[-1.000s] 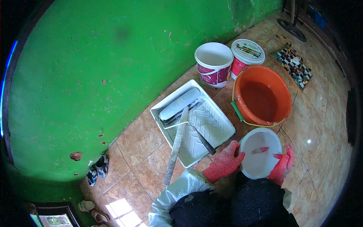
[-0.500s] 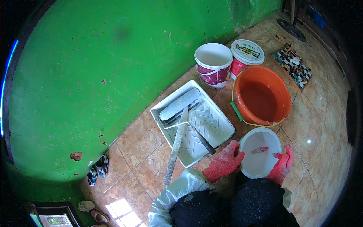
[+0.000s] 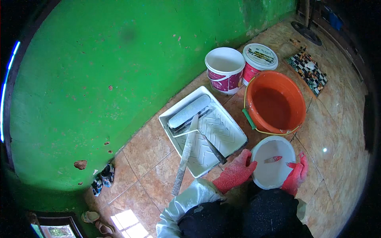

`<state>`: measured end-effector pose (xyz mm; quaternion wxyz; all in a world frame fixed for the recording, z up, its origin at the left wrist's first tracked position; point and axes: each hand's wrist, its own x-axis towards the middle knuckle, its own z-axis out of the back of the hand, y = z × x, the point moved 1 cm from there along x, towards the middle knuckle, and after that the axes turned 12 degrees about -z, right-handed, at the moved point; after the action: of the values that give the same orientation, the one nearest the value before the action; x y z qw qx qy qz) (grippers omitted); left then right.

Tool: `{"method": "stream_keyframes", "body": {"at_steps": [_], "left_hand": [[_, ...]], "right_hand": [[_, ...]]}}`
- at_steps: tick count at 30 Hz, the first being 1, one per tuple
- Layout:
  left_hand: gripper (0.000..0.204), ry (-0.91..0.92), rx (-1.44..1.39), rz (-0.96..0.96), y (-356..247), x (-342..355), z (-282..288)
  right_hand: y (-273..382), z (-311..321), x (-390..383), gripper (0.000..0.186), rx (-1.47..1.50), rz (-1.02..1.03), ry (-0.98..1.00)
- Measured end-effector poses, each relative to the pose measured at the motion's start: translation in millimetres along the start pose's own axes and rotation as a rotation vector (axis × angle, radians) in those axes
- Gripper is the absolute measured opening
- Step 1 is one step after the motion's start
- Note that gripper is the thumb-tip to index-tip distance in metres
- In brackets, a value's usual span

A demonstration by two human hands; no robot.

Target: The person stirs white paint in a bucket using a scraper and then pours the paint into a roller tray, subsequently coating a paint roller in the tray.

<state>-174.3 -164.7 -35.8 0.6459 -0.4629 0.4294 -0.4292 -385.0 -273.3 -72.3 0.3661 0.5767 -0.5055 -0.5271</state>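
My left hand [image 3: 237, 171] and my right hand [image 3: 297, 172], both in red gloves, hold a white bucket [image 3: 270, 176] at opposite sides of its rim. A small object with a red end [image 3: 272, 159] lies inside it. Left of the bucket is a white paint tray [image 3: 230, 135] with a pale roller [image 3: 188, 110] in it and a long paint-streaked stick [image 3: 181, 168] lying across it. The roller's dark handle [image 3: 216, 152] points toward my left hand.
An orange bucket [image 3: 274, 79], an open white-and-purple bucket [image 3: 224, 79] and a lidded bucket [image 3: 259, 55] stand beyond. A chessboard [image 3: 307, 73] with pieces lies right, near a black round stand [image 3: 305, 31]. Shoes [image 3: 107, 174] sit by the green wall [image 3: 91, 99].
The view has shifted very slightly, so the buckets and tray appear a little lower in the picture. Both hands keep their places at the white bucket.
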Motion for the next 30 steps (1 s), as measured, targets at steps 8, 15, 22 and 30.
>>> {"method": "stream_keyframes", "body": {"at_steps": [8, 15, 22, 30], "left_hand": [[0.032, 0.004, 0.063, -0.029, -3, 0, 2], [0.032, -0.002, 0.078, -0.053, -5, -1, 3], [0.032, -0.002, 0.067, -0.048, -3, -1, 2], [0.031, -0.003, 0.015, -0.02, -6, -1, 2]], "right_hand": [[-1, 3, 1, 0.035, -0.092, 0.042, 0.009], [0, 6, 3, 0.036, -0.195, 0.051, 0.004], [2, 1, -1, 0.034, -0.115, 0.07, -0.008], [-9, 10, 7, 0.036, -0.092, 0.142, 0.033]]}}
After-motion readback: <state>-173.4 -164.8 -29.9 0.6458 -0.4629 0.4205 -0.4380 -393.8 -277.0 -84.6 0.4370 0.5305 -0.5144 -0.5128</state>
